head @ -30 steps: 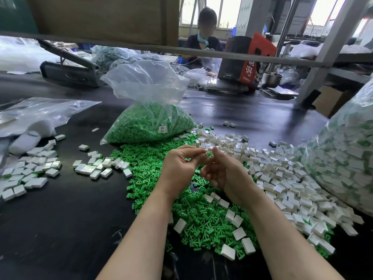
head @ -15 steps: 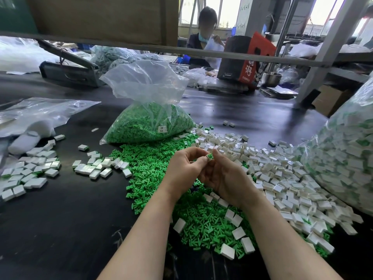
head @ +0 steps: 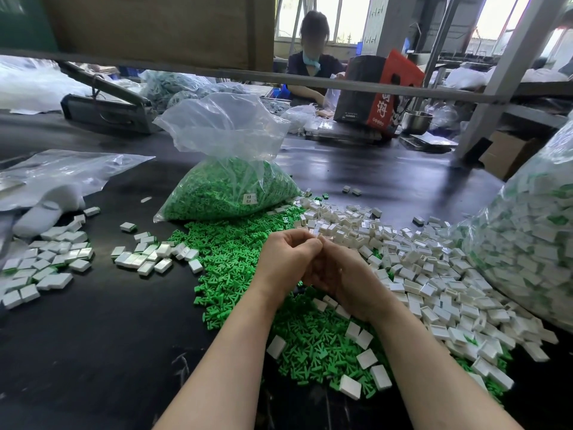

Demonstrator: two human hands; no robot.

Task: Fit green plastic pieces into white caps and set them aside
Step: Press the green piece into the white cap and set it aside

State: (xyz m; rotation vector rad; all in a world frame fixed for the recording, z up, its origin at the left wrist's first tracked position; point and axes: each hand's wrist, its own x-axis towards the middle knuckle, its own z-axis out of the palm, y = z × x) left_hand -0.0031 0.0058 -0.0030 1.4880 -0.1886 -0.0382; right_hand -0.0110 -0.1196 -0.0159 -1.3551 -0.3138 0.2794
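My left hand [head: 283,259] and my right hand [head: 344,276] are pressed together above a loose pile of green plastic pieces [head: 235,259]. Both have curled fingers, and their fingertips meet on a small part that is almost wholly hidden between them. To the right lies a wide heap of empty white caps [head: 412,262]. Finished caps with green inserts [head: 145,259] lie in a small group to the left. A second group of finished caps [head: 43,268] sits at the far left.
A clear bag of green pieces [head: 229,187] stands behind the pile. A large bag of finished caps [head: 527,243] fills the right edge. Flat plastic bags [head: 62,172] lie at the left. A person works across the black table [head: 93,336], behind a metal rail [head: 341,83].
My hands have closed together. The green piece that showed between the fingertips half a second ago is now covered by my fingers.
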